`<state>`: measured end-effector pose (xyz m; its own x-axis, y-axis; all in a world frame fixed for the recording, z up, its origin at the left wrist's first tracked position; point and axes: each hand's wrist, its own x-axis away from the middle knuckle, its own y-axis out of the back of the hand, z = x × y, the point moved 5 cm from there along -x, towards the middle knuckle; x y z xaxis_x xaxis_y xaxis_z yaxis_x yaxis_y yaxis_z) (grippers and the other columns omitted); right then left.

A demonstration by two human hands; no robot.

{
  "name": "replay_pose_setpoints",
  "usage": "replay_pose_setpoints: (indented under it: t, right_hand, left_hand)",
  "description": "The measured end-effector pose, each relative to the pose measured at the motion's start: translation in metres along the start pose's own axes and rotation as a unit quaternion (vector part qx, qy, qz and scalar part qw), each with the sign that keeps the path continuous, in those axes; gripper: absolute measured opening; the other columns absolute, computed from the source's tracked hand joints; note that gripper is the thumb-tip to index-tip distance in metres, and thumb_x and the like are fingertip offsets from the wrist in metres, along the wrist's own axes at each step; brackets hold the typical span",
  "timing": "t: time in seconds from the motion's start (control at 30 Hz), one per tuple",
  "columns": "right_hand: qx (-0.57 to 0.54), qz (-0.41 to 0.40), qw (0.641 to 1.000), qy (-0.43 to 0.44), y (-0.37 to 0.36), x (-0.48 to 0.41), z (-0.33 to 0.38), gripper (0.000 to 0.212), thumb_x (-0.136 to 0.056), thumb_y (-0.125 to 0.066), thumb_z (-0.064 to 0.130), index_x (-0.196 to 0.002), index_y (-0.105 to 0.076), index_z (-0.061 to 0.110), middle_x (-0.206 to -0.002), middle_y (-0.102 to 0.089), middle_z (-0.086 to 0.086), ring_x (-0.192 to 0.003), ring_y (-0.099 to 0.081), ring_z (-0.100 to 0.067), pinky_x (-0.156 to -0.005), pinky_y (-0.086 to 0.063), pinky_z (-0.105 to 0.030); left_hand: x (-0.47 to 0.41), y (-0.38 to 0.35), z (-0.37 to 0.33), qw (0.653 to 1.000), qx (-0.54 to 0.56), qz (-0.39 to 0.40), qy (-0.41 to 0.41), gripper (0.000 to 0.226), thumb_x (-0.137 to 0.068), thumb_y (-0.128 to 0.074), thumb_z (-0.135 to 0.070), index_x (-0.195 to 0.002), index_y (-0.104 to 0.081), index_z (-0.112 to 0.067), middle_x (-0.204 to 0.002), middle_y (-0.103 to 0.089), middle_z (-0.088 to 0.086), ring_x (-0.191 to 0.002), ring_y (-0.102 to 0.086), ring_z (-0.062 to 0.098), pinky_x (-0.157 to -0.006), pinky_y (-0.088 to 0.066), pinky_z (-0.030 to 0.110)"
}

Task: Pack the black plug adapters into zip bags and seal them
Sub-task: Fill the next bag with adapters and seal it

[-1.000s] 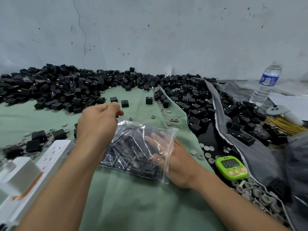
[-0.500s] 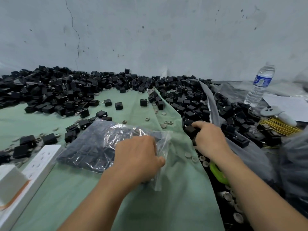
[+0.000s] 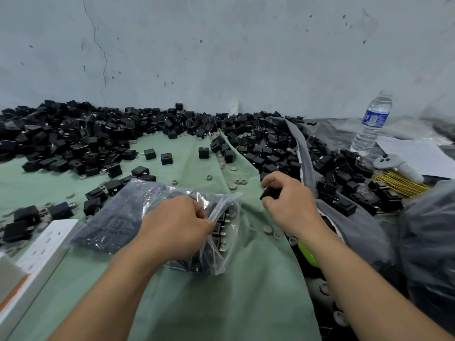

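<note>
A clear zip bag (image 3: 118,217) holding several black plug adapters lies on the green cloth (image 3: 221,303), its mouth toward the right. My left hand (image 3: 177,225) pinches the bag's upper edge near the mouth and lifts it a little. To the right of the bag, my right hand (image 3: 288,203) grips one black plug adapter (image 3: 269,193) just above the cloth. A long heap of loose black adapters (image 3: 73,139) runs along the wall, and more adapters (image 3: 283,156) cover the grey cloth at right.
A white power strip (image 3: 41,247) lies at the left edge. Small grey round caps (image 3: 240,182) dot the cloth. A green timer (image 3: 307,254) shows partly under my right forearm. A water bottle (image 3: 371,124), white papers (image 3: 416,153), a grey controller (image 3: 396,166) and yellow ties (image 3: 398,183) are at right.
My right hand left the bag's mouth, reached to the pile at right and came back toward the bag holding an adapter. My left hand shifted from the bag's far end to its mouth.
</note>
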<state>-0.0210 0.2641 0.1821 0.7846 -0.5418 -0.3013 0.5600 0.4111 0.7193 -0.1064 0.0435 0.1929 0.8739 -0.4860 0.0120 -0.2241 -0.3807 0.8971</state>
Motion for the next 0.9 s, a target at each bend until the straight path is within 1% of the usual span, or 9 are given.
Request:
replay_pose_setpoints:
  t: [0.07, 0.13, 0.17, 0.27, 0.4, 0.57, 0.77, 0.83, 0.9]
  right_hand:
    - [-0.167, 0.056, 0.984, -0.039, 0.0, 0.016, 0.005, 0.028, -0.084, -0.07, 0.008, -0.09, -0.064, 0.034, -0.095, -0.071, 0.012, -0.081, -0.065, -0.008, -0.068, -0.054, -0.024]
    - [-0.368, 0.123, 0.916, -0.098, -0.007, 0.034, 0.011, 0.032, -0.084, -0.064, -0.008, -0.092, -0.061, 0.023, -0.096, -0.075, -0.003, -0.07, -0.068, -0.018, -0.055, -0.054, -0.025]
    - [-0.439, 0.149, 0.878, -0.117, -0.011, 0.041, 0.014, 0.033, -0.085, -0.061, -0.014, -0.098, -0.058, 0.016, -0.096, -0.074, -0.011, -0.071, -0.07, -0.025, -0.056, -0.056, -0.028]
    - [-0.5, 0.193, 0.835, -0.123, -0.019, 0.05, 0.024, 0.035, -0.088, -0.057, -0.02, -0.106, -0.056, 0.009, -0.092, -0.071, -0.018, -0.078, -0.072, -0.032, -0.066, -0.06, -0.034]
    - [-0.533, 0.241, 0.801, -0.127, -0.027, 0.053, 0.032, 0.044, -0.087, -0.053, -0.021, -0.114, -0.065, 0.013, -0.087, -0.068, -0.01, -0.078, -0.066, -0.021, -0.072, -0.055, -0.031]
    - [-0.407, 0.212, 0.887, -0.046, -0.035, 0.056, 0.033, 0.041, -0.071, -0.06, -0.021, -0.099, -0.064, 0.008, -0.087, -0.067, -0.002, -0.074, -0.057, -0.015, -0.069, -0.042, -0.03]
    - [-0.308, 0.11, 0.945, 0.021, -0.056, 0.056, 0.04, 0.04, -0.061, -0.082, -0.007, -0.084, -0.063, 0.018, -0.085, -0.071, 0.002, -0.075, -0.065, -0.005, -0.067, -0.047, -0.02]
    - [-0.28, 0.07, 0.957, 0.04, -0.061, 0.055, 0.045, 0.034, -0.06, -0.087, 0.007, -0.077, -0.061, 0.02, -0.078, -0.068, 0.005, -0.076, -0.064, -0.012, -0.067, -0.052, -0.03]
    - [-0.254, 0.038, 0.964, 0.071, -0.062, 0.057, 0.052, 0.027, -0.057, -0.082, 0.027, -0.072, -0.061, 0.022, -0.073, -0.067, 0.009, -0.069, -0.061, -0.006, -0.066, -0.053, -0.029]
  left_hand:
    - [0.0, -0.003, -0.003, 1.0, 0.014, 0.006, -0.005, 0.021, -0.085, -0.069, -0.038, -0.068, -0.07, -0.025, -0.058, -0.067, -0.016, -0.062, -0.066, 0.009, -0.061, -0.052, 0.029]
    - [0.002, -0.006, -0.005, 0.999, 0.027, 0.015, -0.012, 0.023, -0.088, -0.067, -0.036, -0.068, -0.069, -0.025, -0.056, -0.066, -0.015, -0.062, -0.066, 0.011, -0.064, -0.054, 0.031]
    - [0.004, -0.007, -0.006, 0.999, 0.032, 0.019, -0.014, 0.024, -0.09, -0.066, -0.035, -0.068, -0.069, -0.026, -0.055, -0.065, -0.015, -0.062, -0.066, 0.011, -0.064, -0.054, 0.032]
    - [0.006, -0.007, -0.008, 0.999, 0.037, 0.014, -0.018, 0.024, -0.091, -0.064, -0.034, -0.068, -0.068, -0.025, -0.054, -0.064, -0.017, -0.063, -0.065, 0.011, -0.06, -0.048, 0.03]
    - [0.009, -0.004, -0.01, 0.999, 0.042, 0.016, -0.018, 0.026, -0.09, -0.064, -0.034, -0.067, -0.068, -0.025, -0.056, -0.064, -0.018, -0.062, -0.065, 0.012, -0.061, -0.05, 0.03]
    - [0.009, 0.001, -0.01, 1.0, 0.028, 0.001, -0.012, 0.023, -0.088, -0.063, -0.031, -0.066, -0.068, -0.026, -0.061, -0.067, -0.01, -0.067, -0.065, 0.013, -0.064, -0.053, 0.031]
    - [0.015, 0.005, -0.018, 0.997, 0.062, -0.053, -0.016, 0.021, -0.086, -0.064, -0.027, -0.064, -0.065, -0.025, -0.066, -0.066, -0.007, -0.071, -0.064, 0.018, -0.066, -0.054, 0.035]
    - [0.015, 0.005, -0.017, 0.994, 0.101, -0.05, -0.016, 0.02, -0.084, -0.066, -0.023, -0.063, -0.067, -0.023, -0.059, -0.066, -0.006, -0.063, -0.064, 0.016, -0.058, -0.052, 0.032]
    - [0.015, 0.004, -0.018, 0.992, 0.119, -0.036, -0.022, 0.02, -0.083, -0.067, -0.022, -0.064, -0.068, -0.022, -0.055, -0.065, -0.009, -0.054, -0.06, 0.012, -0.05, -0.043, 0.028]
